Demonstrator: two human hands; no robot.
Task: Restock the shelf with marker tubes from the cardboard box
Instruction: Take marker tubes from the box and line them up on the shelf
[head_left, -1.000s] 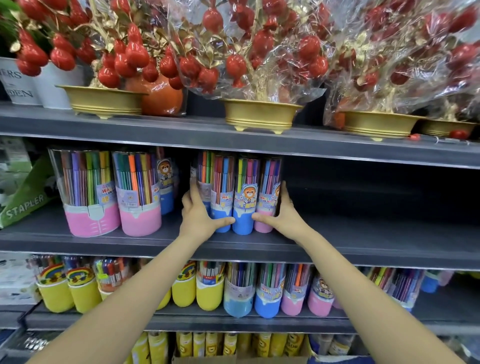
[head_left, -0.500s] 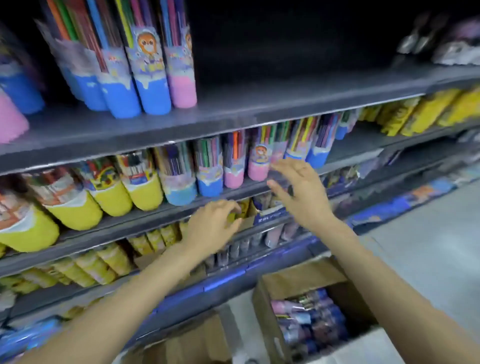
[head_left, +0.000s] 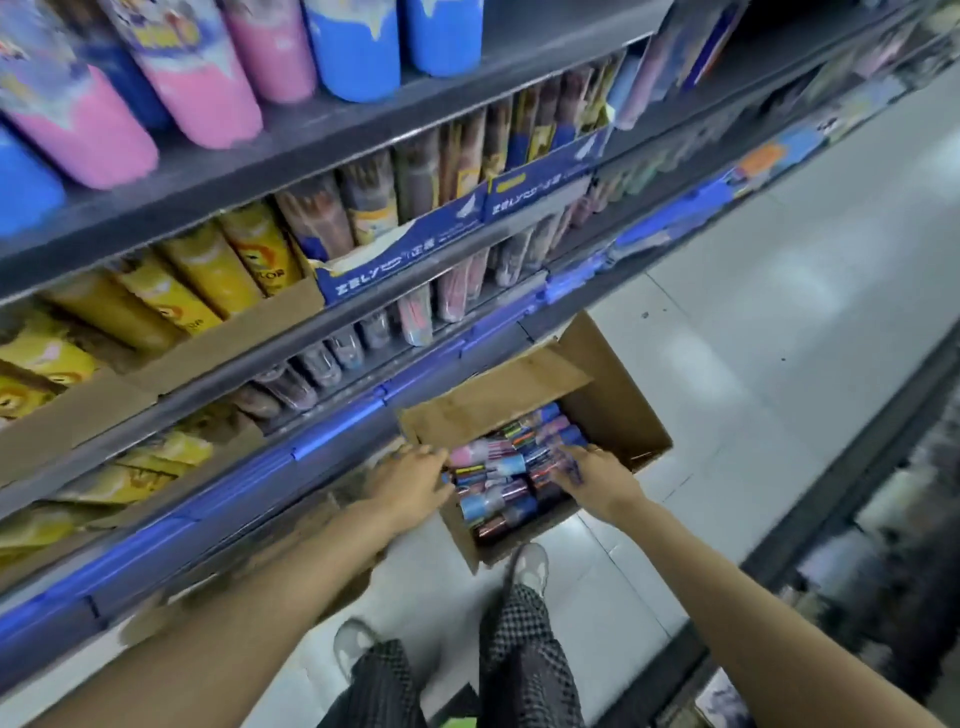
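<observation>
An open cardboard box (head_left: 618, 395) sits on the floor at the foot of the shelving. It is packed with marker tubes (head_left: 501, 470) lying on their sides, pink and blue ends showing. Both my hands reach down into it. My left hand (head_left: 410, 480) touches the left ends of the tubes, and my right hand (head_left: 597, 475) rests its spread fingers on the tubes at the right. Neither hand has lifted a tube. Pink and blue marker tubes (head_left: 208, 93) stand on the grey shelf (head_left: 311, 150) at the top of the view.
Lower shelves hold yellow tubes (head_left: 208, 275), blue display cartons (head_left: 410, 249) of pencil tubes and a brown carton (head_left: 78, 415). My feet (head_left: 530, 564) stand on the pale tiled floor (head_left: 753, 338) just before the box. Another rack (head_left: 883, 545) lines the aisle at right.
My view has dropped from the shelf to the floor. Both hands have left the shelved tubes and gone down into the cardboard box, onto the tubes there.
</observation>
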